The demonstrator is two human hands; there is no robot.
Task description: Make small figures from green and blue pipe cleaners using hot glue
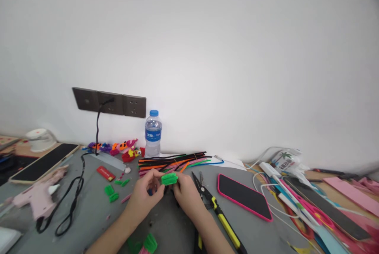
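Between my two hands is a small bundle of bright green pipe cleaner (169,179), folded into a flat ridged block. My left hand (147,189) pinches its left end, and my right hand (186,189) grips its right end, with the fingertips partly hidden behind it. Beyond them lies a pile of black, orange, pink and green pipe cleaners (174,162). Other folded green pieces (111,193) rest left of my hands, and another green piece with pink (150,243) is near the front edge. Pliers with black and yellow handles (220,214) lie beside my right forearm.
A pink glue gun (37,198) with a black cord and a phone (44,163) are on the left. A water bottle (153,135) stands against the wall near finished pipe-cleaner figures (124,149). A pink-cased phone (244,196), cables and scissors (321,216) occupy the right.
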